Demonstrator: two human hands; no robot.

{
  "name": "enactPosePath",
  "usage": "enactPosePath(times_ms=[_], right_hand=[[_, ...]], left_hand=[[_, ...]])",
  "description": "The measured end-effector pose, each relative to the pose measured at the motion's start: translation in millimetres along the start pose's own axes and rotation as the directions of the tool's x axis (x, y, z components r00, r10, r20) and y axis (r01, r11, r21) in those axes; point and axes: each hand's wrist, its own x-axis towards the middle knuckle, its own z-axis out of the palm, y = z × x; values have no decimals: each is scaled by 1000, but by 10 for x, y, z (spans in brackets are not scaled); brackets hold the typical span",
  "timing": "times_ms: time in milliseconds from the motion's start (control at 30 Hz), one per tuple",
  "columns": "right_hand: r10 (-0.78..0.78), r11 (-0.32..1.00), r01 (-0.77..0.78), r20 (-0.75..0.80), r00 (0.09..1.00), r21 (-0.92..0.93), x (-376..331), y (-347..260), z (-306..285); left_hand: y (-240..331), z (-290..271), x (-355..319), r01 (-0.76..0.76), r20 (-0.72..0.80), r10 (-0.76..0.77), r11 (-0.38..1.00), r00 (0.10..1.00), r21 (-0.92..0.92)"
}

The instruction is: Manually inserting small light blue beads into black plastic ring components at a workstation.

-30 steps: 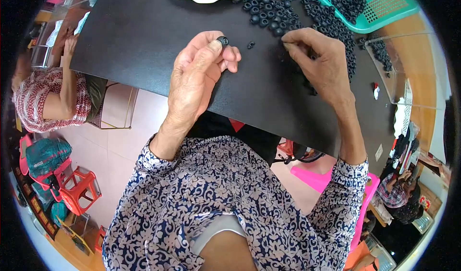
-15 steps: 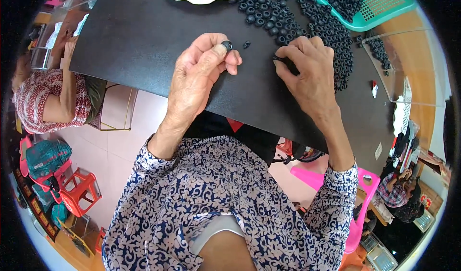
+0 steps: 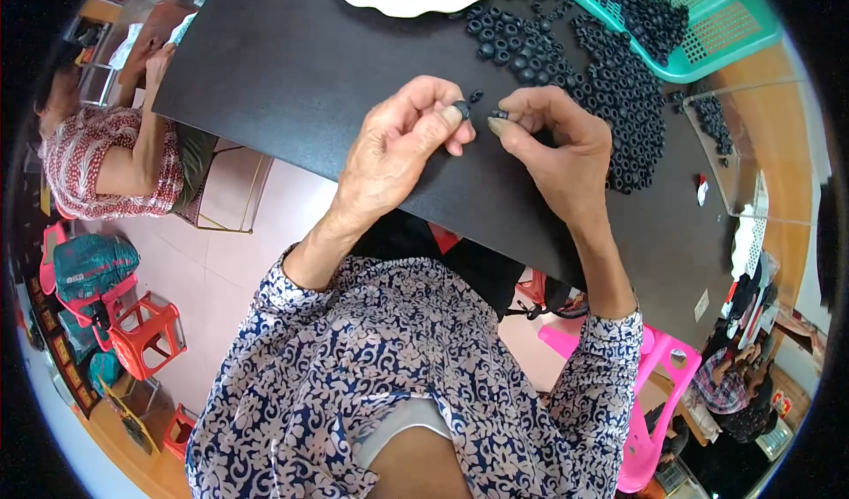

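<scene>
Black pieces (image 3: 630,126), many of them ring-shaped, lie in a broad spread on the dark tabletop (image 3: 292,74), beyond and to the right of the hands; others sit heaped in the green basket (image 3: 738,57) at the far right. Next in size, a white plate (image 3: 398,5) with a wavy rim stands beyond the hands, well apart from them, so the bare stretch before it suits close work: a dropped piece should be easy to find there. The left hand (image 3: 386,154) pinches a rounded black piece (image 3: 462,109) between thumb and forefinger, the other fingers loosely curled; the right hand (image 3: 570,149) pinches a smaller dark piece (image 3: 501,114) the same way. The fingertips face each other, near but not touching. Good handling here calls for the left hand as a steady anchor and the right for fine movement, with pressure light enough that neither piece squirts out. How the held openings face is hard to tell, so turning them into view makes sense. A tiny loose piece (image 3: 477,95) lies just beyond the left fingertips, best given room so that no knuckle knocks it.
</scene>
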Motion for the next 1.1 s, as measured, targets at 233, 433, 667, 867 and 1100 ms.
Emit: enactPosePath(times_ms=[233, 433, 667, 867, 1100], right_hand=[[122, 937, -117, 7, 993, 328, -55, -71, 50], [52, 942, -56, 20, 998, 332, -54, -16, 67], [38, 946, -66, 95, 995, 316, -53, -35, 32], [26, 923, -56, 83, 996, 381, -48, -16, 66], [35, 915, -97, 164, 986, 391, -49, 25, 35]], left_hand=[[13, -8, 12, 3, 26, -3, 1000, 1000, 13], [21, -19, 22, -14, 47, 11, 999, 999, 46], [37, -38, 22, -18, 102, 6, 994, 995, 110], [22, -27, 13, -45, 121, 26, 986, 992, 160], [48, 22, -7, -89, 101, 60, 944, 993, 319]])
